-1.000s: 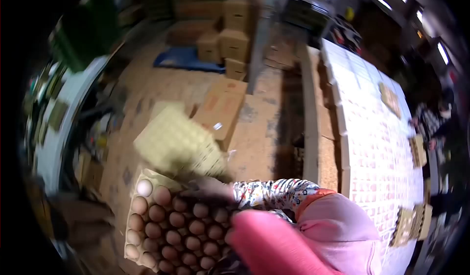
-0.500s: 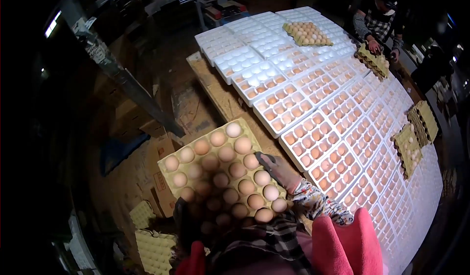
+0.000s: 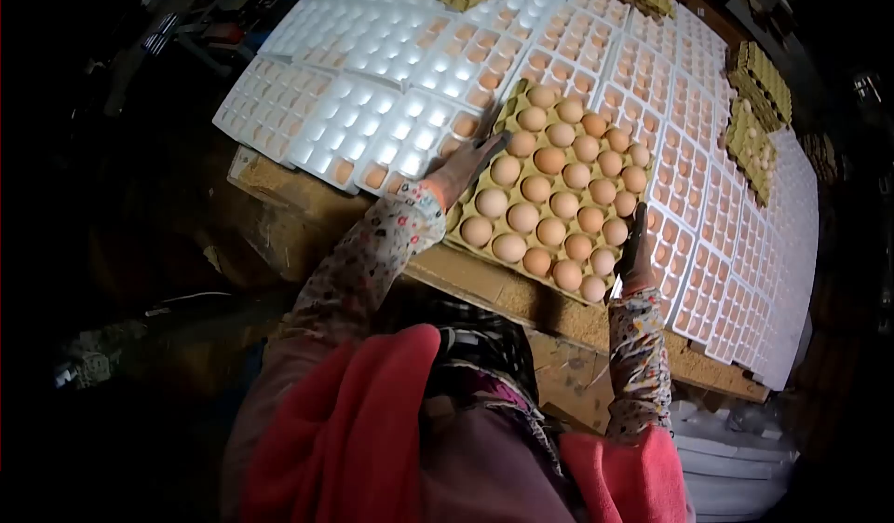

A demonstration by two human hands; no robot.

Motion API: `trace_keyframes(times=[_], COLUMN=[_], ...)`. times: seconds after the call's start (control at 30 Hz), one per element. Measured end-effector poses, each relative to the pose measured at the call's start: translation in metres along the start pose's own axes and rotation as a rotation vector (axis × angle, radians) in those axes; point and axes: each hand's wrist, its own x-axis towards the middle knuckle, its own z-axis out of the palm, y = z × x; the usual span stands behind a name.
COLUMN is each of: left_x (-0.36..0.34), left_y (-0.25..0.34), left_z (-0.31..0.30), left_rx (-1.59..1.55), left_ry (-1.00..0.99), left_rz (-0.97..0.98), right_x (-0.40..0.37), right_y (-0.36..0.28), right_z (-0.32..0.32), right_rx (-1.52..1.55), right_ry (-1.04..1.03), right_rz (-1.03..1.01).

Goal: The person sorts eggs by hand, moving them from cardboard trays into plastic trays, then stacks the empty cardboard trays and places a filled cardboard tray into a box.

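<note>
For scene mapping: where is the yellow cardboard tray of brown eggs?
The egg tray is centre of the head view, over white plastic trays, held between left hand and right hand.

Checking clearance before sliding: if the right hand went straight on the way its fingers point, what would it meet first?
Probably the white plastic egg trays. The right hand grips the yellow cardboard tray of brown eggs at its edge, pointing away along it; height is unclear.

No writing, label, brand or number is legible anywhere.
- Egg tray (image 3: 512,102): plain cardboard, no print seen.
- White trays (image 3: 354,122): blank, unmarked.
- Table edge (image 3: 503,290): bare board, no stamp.
- Sleeve (image 3: 372,248): pattern only, no lettering.
- Far stacks: too small to tell.
</note>
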Motion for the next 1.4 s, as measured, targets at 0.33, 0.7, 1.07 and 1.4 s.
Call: trace_keyframes(times=[0.33, 0.7, 1.07, 1.4], left_x=[-0.113, -0.025, -0.009, -0.002], left_y=[0.088, 0.049, 0.059, 0.125], left_z=[-0.011, -0.039, -0.05, -0.005], left_rx=[1.132, -0.7, -0.229, 1.74], left_ry=[-0.239, -0.316, -0.442, -0.513], left_rz=[0.394, -0.07, 0.064, 0.311], right_x=[-0.083, -0.081, -0.049, -0.02], right_y=[-0.096, -0.073, -0.1, -0.123], right_z=[0.131, 0.175, 0.205, 0.162], right_rx=[-0.791, 0.112, -1.428, -1.281], right_ry=[-0.065, 0.168, -0.149, -0.074], right_rz=[-0.367, 0.021, -0.226, -0.366])
